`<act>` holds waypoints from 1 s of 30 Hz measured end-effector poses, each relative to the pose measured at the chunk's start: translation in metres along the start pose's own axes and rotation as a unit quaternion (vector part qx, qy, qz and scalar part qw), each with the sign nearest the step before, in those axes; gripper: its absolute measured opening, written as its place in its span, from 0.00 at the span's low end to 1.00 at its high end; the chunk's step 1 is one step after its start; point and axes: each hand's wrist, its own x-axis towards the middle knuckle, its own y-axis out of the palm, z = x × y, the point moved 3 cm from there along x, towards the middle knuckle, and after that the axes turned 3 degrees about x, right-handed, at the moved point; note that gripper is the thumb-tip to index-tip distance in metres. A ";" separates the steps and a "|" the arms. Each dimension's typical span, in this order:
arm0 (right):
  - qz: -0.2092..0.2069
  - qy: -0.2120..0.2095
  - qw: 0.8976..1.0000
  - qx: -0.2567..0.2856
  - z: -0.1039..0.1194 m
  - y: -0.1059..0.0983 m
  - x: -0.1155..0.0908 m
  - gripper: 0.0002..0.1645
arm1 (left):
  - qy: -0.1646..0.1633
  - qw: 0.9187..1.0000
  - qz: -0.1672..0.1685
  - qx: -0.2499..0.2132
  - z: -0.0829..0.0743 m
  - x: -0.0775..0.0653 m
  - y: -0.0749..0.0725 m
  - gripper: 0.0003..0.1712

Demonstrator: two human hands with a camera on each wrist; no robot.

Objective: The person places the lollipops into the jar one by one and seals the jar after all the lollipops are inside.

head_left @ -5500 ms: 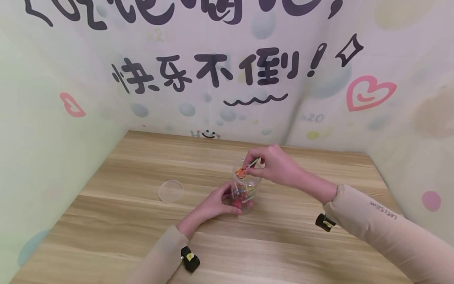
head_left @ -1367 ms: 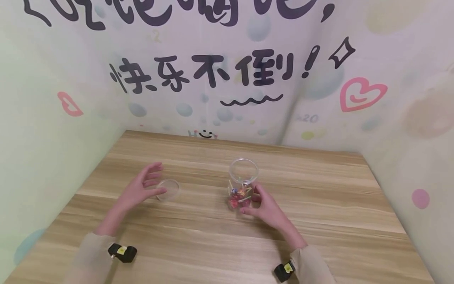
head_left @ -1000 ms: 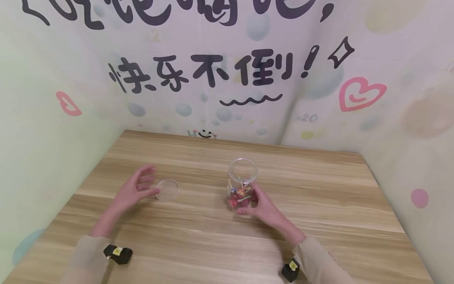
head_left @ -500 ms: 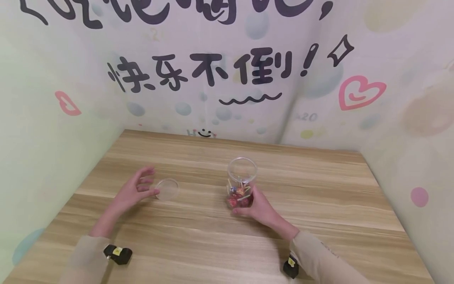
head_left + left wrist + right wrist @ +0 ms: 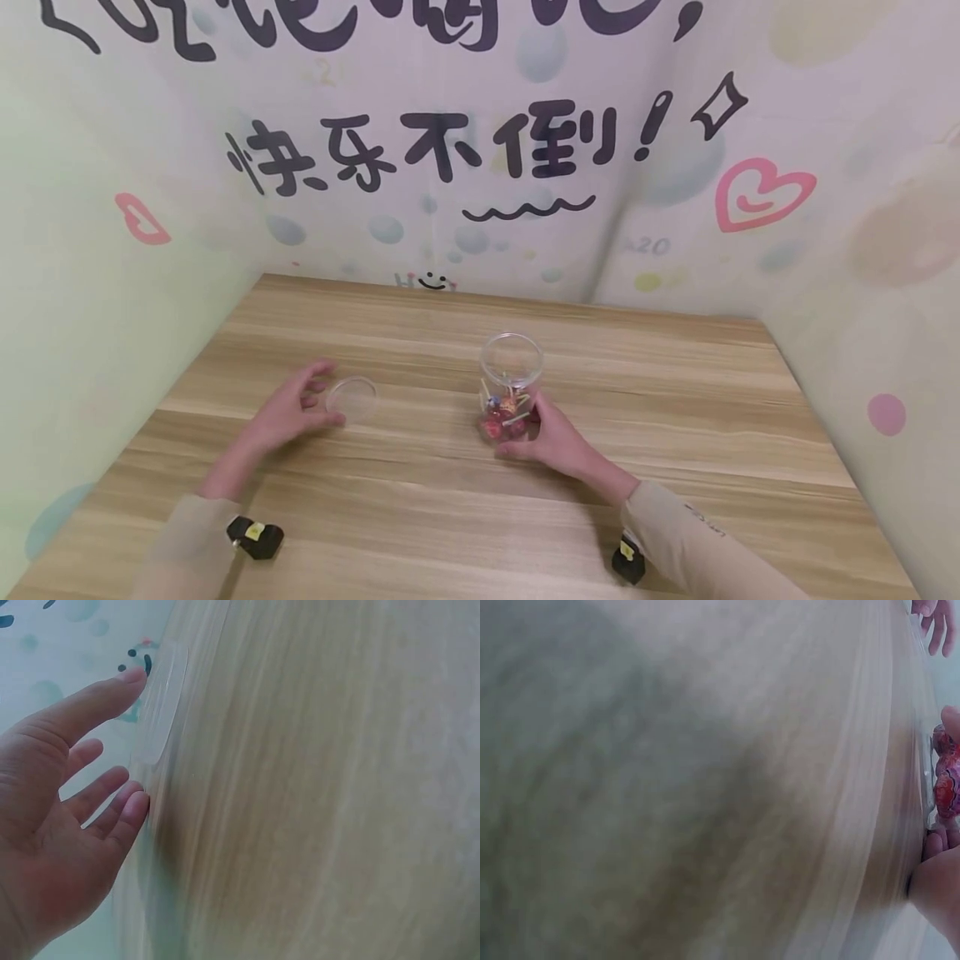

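A clear plastic jar without its lid stands upright on the table, with several lollipops in colourful wrappers at its bottom. My right hand grips the jar low on its right side, thumb in front and fingers behind. Only part of that hand and the red wrappers show at the edge of the right wrist view. Flat on the table to the left lies a round clear lid. My left hand is at the lid's left edge, its thumb and fingers spread apart in the left wrist view, holding nothing.
The wood-grain table ends at a printed wall cloth at the back, with pale walls at both sides. Small black cameras hang at both wrists.
Earlier my right hand held a lollipop over the jar while my left steadied it. Now the right grips the jar, and the left has moved to the lid, lately shifting slightly nearer.
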 end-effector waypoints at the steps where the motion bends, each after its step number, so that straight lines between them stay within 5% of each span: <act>1: -0.001 0.000 1.000 -0.001 0.000 -0.001 0.000 0.52 | 0.001 1.000 0.000 0.002 0.000 0.000 0.000 0.52; 17: 0.008 0.010 1.000 -0.011 -0.004 -0.007 0.001 0.57 | 0.000 0.999 0.027 0.027 -0.002 0.002 0.004 0.56; 30: -0.020 0.001 0.999 -0.026 -0.006 -0.006 -0.001 0.56 | 0.016 0.999 0.025 0.041 -0.007 0.005 0.006 0.50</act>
